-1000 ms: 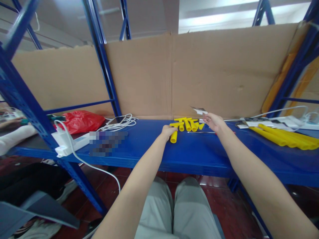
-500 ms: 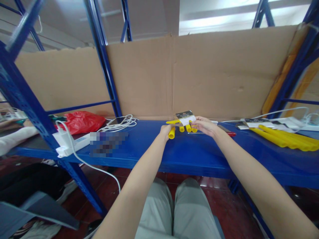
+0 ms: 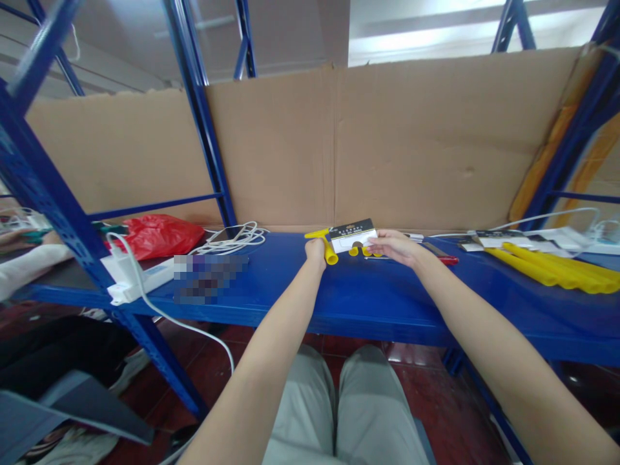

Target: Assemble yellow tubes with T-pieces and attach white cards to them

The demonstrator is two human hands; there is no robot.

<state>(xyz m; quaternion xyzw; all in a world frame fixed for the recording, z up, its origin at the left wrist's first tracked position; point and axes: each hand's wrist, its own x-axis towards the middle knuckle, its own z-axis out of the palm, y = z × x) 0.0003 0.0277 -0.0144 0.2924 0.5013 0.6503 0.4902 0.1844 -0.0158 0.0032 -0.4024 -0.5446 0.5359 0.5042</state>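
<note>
My left hand (image 3: 316, 250) is closed around a yellow tube (image 3: 331, 256), whose round open end faces me. A thinner yellow length (image 3: 317, 234) sticks out to the left above that hand; whether it is part of the same piece I cannot tell. Between thumb and fingers, my right hand (image 3: 391, 245) pinches a black-and-white printed card (image 3: 355, 235), its left edge close to the tube. Behind and under the card, ends of several more yellow tubes (image 3: 353, 251) show on the blue shelf (image 3: 358, 297), partly hidden.
More yellow tubes (image 3: 557, 270) lie at the right, with printed cards (image 3: 520, 241) behind them. A red-edged flat object (image 3: 448, 259) is beyond my right hand. To the left are white cables (image 3: 237, 239), a power strip (image 3: 157, 276), a red plastic bag (image 3: 162, 236) and another person's sleeve (image 3: 36, 271).
The card has swung leftward and now lies more level, close to the tube. My left hand has shifted slightly left, with more of the yellow tube showing.
</note>
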